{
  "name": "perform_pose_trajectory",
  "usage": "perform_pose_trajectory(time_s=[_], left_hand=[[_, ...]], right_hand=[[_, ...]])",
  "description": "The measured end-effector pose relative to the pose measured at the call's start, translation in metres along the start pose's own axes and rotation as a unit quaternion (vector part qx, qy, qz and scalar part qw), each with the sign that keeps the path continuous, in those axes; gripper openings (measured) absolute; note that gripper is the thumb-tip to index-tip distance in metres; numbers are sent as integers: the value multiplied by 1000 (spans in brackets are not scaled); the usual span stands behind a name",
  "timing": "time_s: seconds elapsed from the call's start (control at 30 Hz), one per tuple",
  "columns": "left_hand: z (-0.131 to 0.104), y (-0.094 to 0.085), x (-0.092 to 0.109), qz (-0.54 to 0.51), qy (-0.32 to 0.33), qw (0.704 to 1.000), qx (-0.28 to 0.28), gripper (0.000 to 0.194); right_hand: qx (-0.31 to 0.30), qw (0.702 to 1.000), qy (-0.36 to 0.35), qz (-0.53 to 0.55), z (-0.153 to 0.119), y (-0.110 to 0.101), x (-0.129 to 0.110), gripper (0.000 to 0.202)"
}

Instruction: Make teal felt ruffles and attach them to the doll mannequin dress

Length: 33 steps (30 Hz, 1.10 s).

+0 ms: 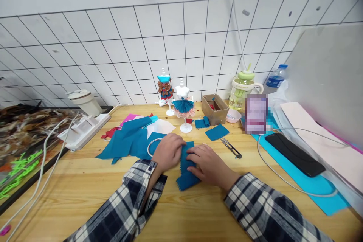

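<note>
A teal fabric strip [187, 159] with a zigzag-cut edge lies on the table, its near end folded over at an angle. My left hand [169, 152] has its fingers curled closed at the strip's upper left edge; its fingertips are partly hidden. From the right, my right hand [208, 163] holds the strip down, with bent fingers and thumb on the fabric. Beyond my hands stands a small white dress form [182, 92] in a pleated teal and pink skirt [183, 107]. Thread snips [231, 148] lie right of my right hand, touching a teal fabric rectangle [217, 132].
Teal fabric pieces [124, 140] spread out on the left. Behind are a second dressed form [165, 90], a cardboard box [215, 109], a pink dish [233, 116] and a cup [242, 90]. A phone [256, 113], black case [295, 154] and cable occupy the right; a power strip [85, 132] is left.
</note>
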<state>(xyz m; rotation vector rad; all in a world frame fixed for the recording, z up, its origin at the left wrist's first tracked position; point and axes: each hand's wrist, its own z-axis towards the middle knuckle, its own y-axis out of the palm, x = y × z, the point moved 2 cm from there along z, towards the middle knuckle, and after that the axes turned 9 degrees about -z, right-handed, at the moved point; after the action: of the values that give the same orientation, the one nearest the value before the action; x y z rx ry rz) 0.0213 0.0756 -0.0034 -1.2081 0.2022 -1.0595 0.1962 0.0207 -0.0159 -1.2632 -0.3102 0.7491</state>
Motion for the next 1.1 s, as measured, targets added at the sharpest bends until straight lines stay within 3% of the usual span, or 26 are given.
perform_pose_trajectory(time_s=[0.07, 0.13, 0.27, 0.37, 0.5, 0.63, 0.77, 0.83, 0.97, 1.1], left_hand=[[-11, 3, 6, -22, 30, 995, -94, 25], [-18, 7, 6, -8, 9, 991, -130, 30], [-20, 10, -8, 44, -64, 990, -115, 36], [-18, 9, -16, 45, -83, 989, -117, 36], [-16, 12, -17, 35, -71, 990, -116, 34], [-16, 14, -16, 41, -58, 991, -110, 29], [-15, 9, -10, 40, -53, 996, -65, 28], [-14, 7, -4, 41, -33, 996, -75, 19], [-15, 10, 6, 15, 18, 989, -147, 24], [-16, 14, 0, -26, 11, 988, -154, 38]], right_hand=[[-4, 1000, -27, 15, -3, -1, -3, 26], [-22, 997, -68, 39, -5, 1, -8, 24], [-59, 990, -99, 75, -10, 5, -16, 25], [-39, 993, -58, 92, -12, 2, -12, 25], [23, 995, 4, 97, -9, -5, -2, 30], [-1, 998, 48, 52, -8, 3, 5, 59], [4, 994, 95, 52, -9, 18, 11, 66], [15, 990, 120, 71, -9, 21, 15, 68], [32, 983, 133, 123, -7, 14, 19, 52], [0, 989, 77, 130, -7, -1, 13, 28]])
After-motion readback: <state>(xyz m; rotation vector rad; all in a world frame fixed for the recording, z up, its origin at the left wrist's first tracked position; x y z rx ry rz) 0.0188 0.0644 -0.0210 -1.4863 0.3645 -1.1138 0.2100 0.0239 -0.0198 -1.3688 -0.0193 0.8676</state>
